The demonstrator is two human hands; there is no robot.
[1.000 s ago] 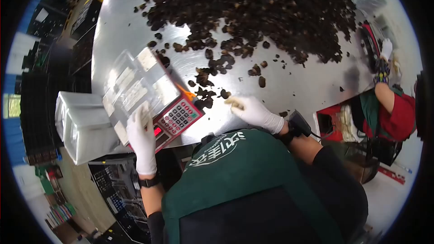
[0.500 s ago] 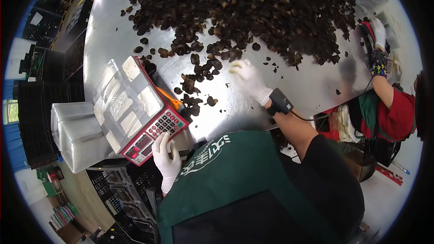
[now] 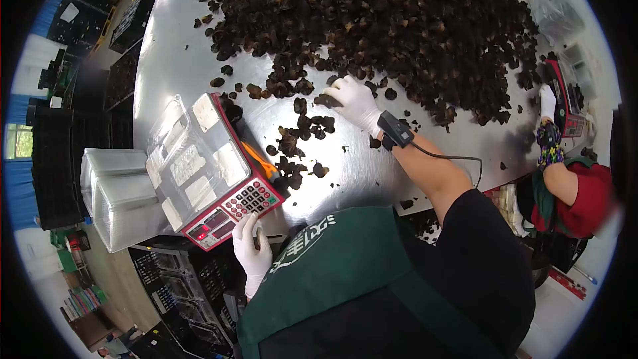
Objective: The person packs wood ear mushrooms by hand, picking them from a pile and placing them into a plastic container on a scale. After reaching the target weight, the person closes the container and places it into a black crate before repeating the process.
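My right hand (image 3: 353,103), in a white glove with a dark device strapped at the wrist, pinches a dark mushroom piece (image 3: 327,101) at the near edge of a large heap of dark mushrooms (image 3: 372,23). Loose pieces (image 3: 302,126) lie on the metal table between the heap and the scale. My left hand (image 3: 252,247), also white-gloved, rests by the keypad edge of the red scale (image 3: 249,201), its fingers curled apart with nothing in them. A clear plastic tray (image 3: 189,159) lies on the scale.
Stacked clear containers (image 3: 123,199) stand left of the scale. An orange-handled tool (image 3: 258,158) lies behind the scale. Black crates (image 3: 176,279) are below at the left. At the right, a co-worker in red (image 3: 585,196) reaches a gloved hand beside another scale (image 3: 565,100).
My right hand has closed on a mushroom piece near the heap. The view has shifted slightly. The co-worker's hand has moved nearer to the co-worker's body.
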